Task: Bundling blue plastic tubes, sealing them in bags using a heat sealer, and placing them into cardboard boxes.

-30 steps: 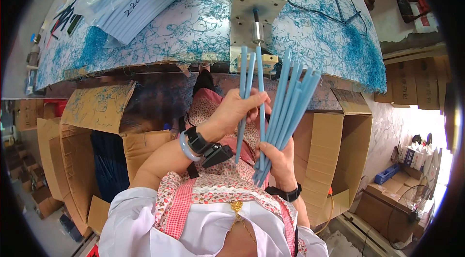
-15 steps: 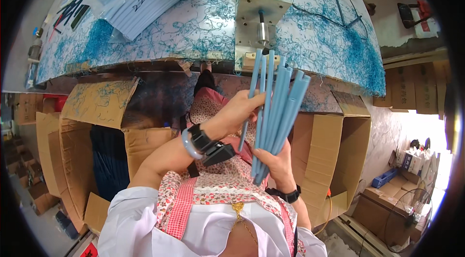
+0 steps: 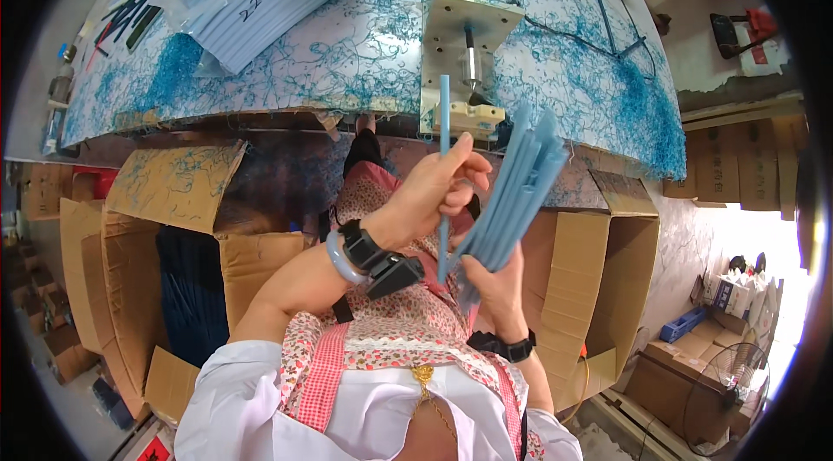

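My left hand (image 3: 425,194) is closed on one light blue plastic tube (image 3: 445,105). The tube stands nearly upright, its far end reaching up in front of the table edge. Just to the right, my right hand (image 3: 498,289) grips a fanned bundle of similar blue tubes (image 3: 518,183) near its lower end. The bundle leans to the right and looks slightly blurred. Beyond my hands, a small bench machine (image 3: 475,14) with a metal plate and a pointed steel spindle (image 3: 470,62) is on the table. A cream-coloured block (image 3: 468,117) sits at its near end.
Blue shavings litter the white table (image 3: 347,53). A plastic-wrapped stack of pale blue tubes (image 3: 278,5) lies at the far left. Open cardboard boxes flank me; the left box (image 3: 130,279) holds dark tubes, and another box (image 3: 577,287) stands right. A fan (image 3: 737,370) is farther right.
My left hand has drawn a single tube away from the bundle and turned it upright. The bundle in my right hand has swung a little to the right.
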The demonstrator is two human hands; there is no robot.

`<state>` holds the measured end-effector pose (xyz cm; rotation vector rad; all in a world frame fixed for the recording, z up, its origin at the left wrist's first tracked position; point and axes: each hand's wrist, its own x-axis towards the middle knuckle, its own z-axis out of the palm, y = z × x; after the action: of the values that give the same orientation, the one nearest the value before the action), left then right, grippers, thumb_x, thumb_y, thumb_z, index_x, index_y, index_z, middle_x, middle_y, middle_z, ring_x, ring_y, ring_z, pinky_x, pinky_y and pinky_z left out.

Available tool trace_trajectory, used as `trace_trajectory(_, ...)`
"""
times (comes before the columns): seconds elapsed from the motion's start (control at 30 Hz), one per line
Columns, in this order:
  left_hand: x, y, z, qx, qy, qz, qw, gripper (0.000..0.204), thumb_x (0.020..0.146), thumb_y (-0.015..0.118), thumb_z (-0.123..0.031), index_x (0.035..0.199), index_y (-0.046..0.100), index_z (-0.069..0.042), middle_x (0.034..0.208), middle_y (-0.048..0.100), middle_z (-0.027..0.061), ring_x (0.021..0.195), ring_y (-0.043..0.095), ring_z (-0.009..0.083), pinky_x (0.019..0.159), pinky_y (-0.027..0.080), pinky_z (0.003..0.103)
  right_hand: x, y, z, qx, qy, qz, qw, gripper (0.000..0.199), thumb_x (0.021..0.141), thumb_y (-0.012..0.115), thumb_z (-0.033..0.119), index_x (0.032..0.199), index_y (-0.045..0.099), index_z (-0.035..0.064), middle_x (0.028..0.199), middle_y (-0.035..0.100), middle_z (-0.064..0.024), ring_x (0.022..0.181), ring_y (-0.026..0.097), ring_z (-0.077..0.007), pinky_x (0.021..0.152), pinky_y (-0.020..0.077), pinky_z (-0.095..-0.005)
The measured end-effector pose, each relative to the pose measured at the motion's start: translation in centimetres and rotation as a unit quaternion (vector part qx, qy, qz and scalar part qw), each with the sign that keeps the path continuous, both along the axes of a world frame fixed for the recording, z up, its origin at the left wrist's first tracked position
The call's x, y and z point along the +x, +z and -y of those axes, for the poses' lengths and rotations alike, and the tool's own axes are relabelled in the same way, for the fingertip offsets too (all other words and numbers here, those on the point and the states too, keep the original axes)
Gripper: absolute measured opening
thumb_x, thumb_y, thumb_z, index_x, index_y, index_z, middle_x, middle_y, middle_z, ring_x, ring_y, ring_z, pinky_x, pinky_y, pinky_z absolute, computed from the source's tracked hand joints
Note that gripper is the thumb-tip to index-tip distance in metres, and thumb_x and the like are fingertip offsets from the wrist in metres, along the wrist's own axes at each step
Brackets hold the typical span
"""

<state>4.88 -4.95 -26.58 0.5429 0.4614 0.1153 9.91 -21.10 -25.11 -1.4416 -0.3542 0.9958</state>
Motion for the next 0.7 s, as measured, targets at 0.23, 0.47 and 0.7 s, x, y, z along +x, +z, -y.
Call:
trace_trajectory(0.23,-0.4,0.0,2.2,-0.088,0.019,0.033,0.995,0.024,0.095,0.049,-0.027,0.094,0.057,-0.004,0.077,0.056,-0.0004,0.063,0.056,0.0092,0.056,0.048,0.022,0.6,0.2,3.1,-0.01,0.029,-0.095,0.995,0.048,0.072,0.069,0.003,0.115,0.047,-0.0019,0.088,0.063,-0.0096,0.075,0.064,-0.0157,0.066,0.0533,-0.0266)
trace_trajectory(0.47,1.2,-2.2,0.7,-0.01,0.024,0.067,0.997,0.025,0.096,0.048,-0.026,0.099,0.056,-0.003,0.08,0.059,0.0015,0.071,0.06,0.0122,0.067,0.053,0.026,0.6,0.7,1.2,-0.038,-0.008,-0.12,0.992,0.043,0.068,0.067,0.005,0.106,0.049,-0.0036,0.081,0.061,-0.0119,0.062,0.062,-0.018,0.051,0.0538,-0.0261)
trace_trajectory(0.7,-1.4,0.2,-1.3,0.184,0.038,0.048,0.981,0.031,0.093,0.054,-0.029,0.106,0.055,-0.001,0.089,0.062,0.0051,0.078,0.06,0.0148,0.072,0.051,0.03,2.7,1.5,6.5,-0.157,0.193,0.328,0.911,0.048,0.066,0.067,0.005,0.11,0.049,0.0018,0.083,0.06,-0.0066,0.073,0.063,-0.0208,0.065,0.0515,-0.0348)
